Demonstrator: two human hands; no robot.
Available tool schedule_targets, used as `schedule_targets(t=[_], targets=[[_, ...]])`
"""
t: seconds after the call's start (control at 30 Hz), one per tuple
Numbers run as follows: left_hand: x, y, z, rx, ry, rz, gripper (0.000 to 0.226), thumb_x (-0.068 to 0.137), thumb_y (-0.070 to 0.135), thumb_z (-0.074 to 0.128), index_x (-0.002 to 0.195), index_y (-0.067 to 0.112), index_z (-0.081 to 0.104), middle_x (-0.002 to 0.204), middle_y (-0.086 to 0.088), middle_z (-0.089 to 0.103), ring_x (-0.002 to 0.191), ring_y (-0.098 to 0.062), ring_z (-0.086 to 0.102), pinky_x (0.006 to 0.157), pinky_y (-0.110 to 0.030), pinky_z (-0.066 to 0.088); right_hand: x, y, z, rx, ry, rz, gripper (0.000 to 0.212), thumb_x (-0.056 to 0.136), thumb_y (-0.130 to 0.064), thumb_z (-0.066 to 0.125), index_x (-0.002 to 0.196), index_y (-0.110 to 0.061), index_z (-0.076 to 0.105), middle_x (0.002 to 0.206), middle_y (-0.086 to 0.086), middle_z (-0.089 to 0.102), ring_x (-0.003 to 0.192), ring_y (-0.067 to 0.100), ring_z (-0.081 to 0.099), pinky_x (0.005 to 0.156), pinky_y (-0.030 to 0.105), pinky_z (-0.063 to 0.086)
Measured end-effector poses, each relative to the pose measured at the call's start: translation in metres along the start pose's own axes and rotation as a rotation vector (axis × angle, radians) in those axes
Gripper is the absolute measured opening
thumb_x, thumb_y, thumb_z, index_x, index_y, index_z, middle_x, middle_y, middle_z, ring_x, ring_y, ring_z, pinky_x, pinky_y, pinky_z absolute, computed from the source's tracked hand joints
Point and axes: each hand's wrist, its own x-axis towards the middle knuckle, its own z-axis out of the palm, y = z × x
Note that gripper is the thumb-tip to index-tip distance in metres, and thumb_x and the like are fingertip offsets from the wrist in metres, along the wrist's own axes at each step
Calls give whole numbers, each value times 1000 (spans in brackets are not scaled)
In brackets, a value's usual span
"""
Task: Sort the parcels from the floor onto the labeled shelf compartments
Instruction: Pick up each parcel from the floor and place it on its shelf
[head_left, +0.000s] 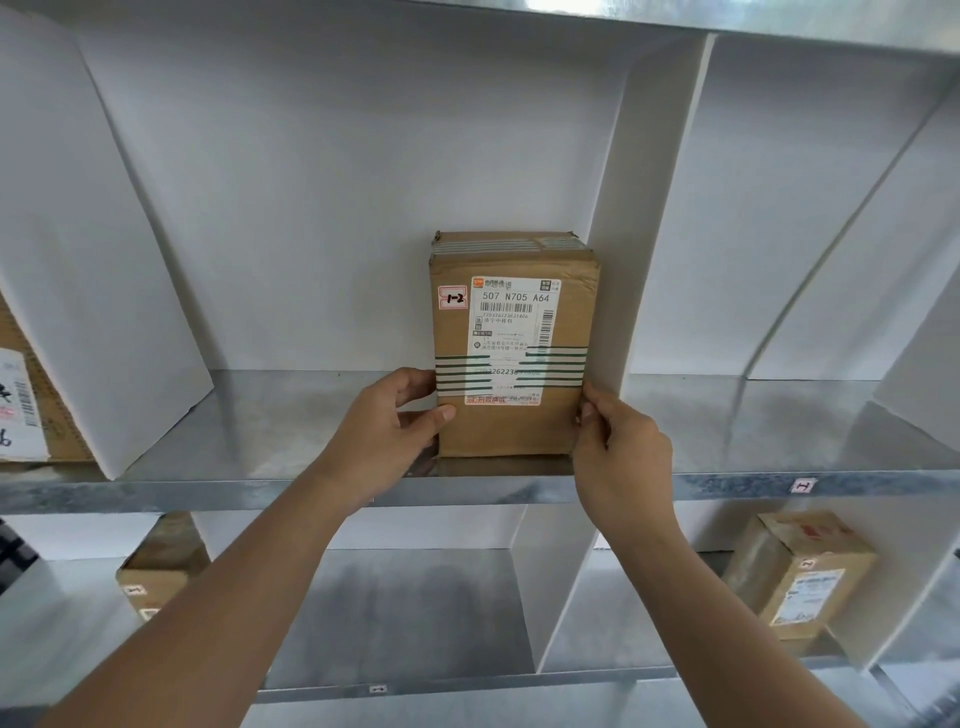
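Standing upright at the centre of the frame, the cardboard parcel (511, 343) rests on the metal shelf (291, 415), at the right side of its compartment, close beside the white divider (649, 218). Its front carries a shipping label (514, 343), a small tag marked "1-2" (452, 298) and bands of green-striped tape. Your left hand (387, 431) grips the parcel's lower left edge, thumb across the front face and fingers curled round the side. Your right hand (621, 457) pinches the lower right edge between thumb and fingertips. A small label (802, 486) sits on the shelf's front lip at centre right. Lower right, a second box (800, 577) stands tilted in a compartment of the shelf below. Lower left, a third box (156, 577) sits on that same lower shelf. At the left edge, another labelled parcel (26, 405) occupies the neighbouring compartment.
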Motion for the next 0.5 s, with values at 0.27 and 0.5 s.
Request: schedule_targets(t=[0.27, 0.5], targets=[[-21, 5, -3, 105, 153, -15, 70, 94, 28, 76, 155, 18, 43, 145, 3, 57, 125, -17, 61, 65, -9, 54, -13, -5, -22, 73, 25, -26, 27, 106, -24, 50, 109, -18, 76, 82, -5, 74, 72, 8, 63, 59, 8, 42], [-96, 35, -8, 286, 203, 89, 51, 101, 38, 62, 150, 33, 49, 151, 13, 51, 135, -11, 53, 108, -36, 51, -54, -27, -33, 244, -190, -151, 31, 104, -36, 57, 133, -28, 67, 127, -13, 70, 101, 5, 67, 72, -8, 41]])
